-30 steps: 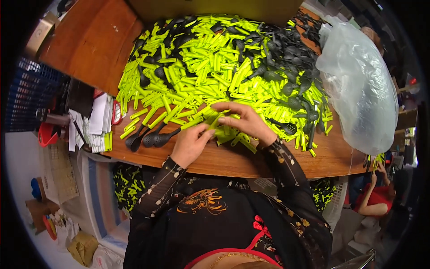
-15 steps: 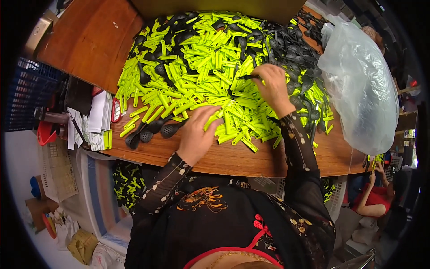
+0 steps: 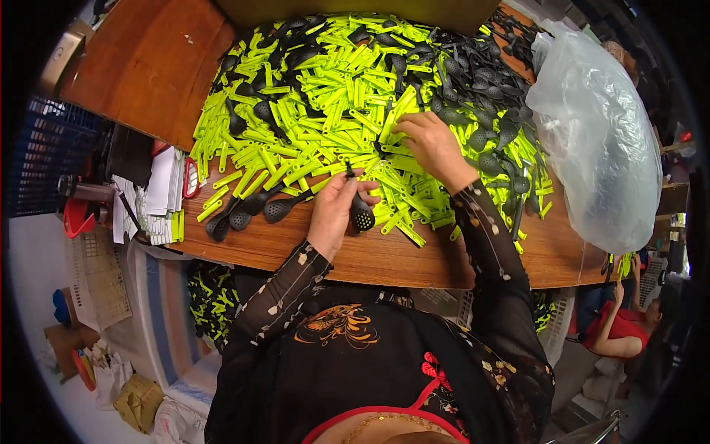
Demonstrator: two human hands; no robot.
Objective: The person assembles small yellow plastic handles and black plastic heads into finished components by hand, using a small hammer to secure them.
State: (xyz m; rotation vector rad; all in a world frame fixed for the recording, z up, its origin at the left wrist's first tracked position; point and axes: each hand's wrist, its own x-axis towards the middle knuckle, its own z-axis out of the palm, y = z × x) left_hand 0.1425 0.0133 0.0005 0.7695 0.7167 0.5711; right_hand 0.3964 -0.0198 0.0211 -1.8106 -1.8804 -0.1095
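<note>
My left hand (image 3: 334, 211) is closed round a small black perforated spoon (image 3: 362, 214). Its holed head hangs below my fingers, and its dark stem end sticks up past my thumb. My right hand (image 3: 433, 144) is over the middle of the heap, fingers bent, with the fingertips against a lime-green handle (image 3: 404, 103) that points up and away. Below and around both hands spreads a heap of loose lime-green handles (image 3: 296, 174). More black perforated spoons (image 3: 277, 210) lie along the near left edge of the heap, and many are mixed in at the right.
A brown wooden table (image 3: 355, 255) carries the heap, with a wooden board (image 3: 151, 66) at the far left. A large translucent plastic bag (image 3: 595, 140) bulges at the right. Papers (image 3: 164, 189) and red-handled scissors (image 3: 191, 177) lie left. Another person in red (image 3: 625, 325) works at lower right.
A black spoon now shows in my left hand, which was low over the heap. My right hand, which held a dark piece, has shifted slightly left onto a lime-green handle.
</note>
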